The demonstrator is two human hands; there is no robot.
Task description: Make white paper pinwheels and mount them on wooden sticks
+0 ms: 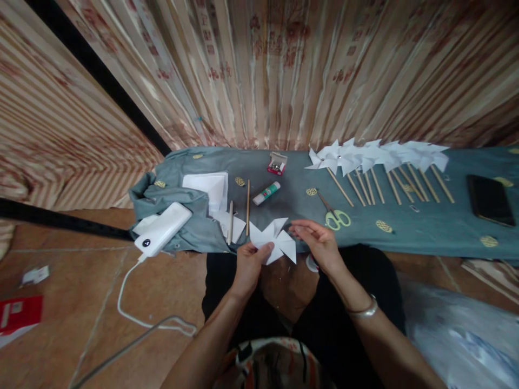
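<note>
A white paper pinwheel without a stick is pinched by my left hand at its lower left, thumb on top. Just right of it, my right hand has thumb and fingertips pressed together; what they hold, if anything, is too small to make out. Beyond the pinwheel lie a glue stick, a bare wooden stick and a small red open box of shiny pieces. Green-handled scissors lie beyond my right hand.
Several finished pinwheels on sticks lie along the back right. A black phone is at the right. Left are white paper sheets, a pencil-like tool and a white power bank with a cable. Curtains hang behind.
</note>
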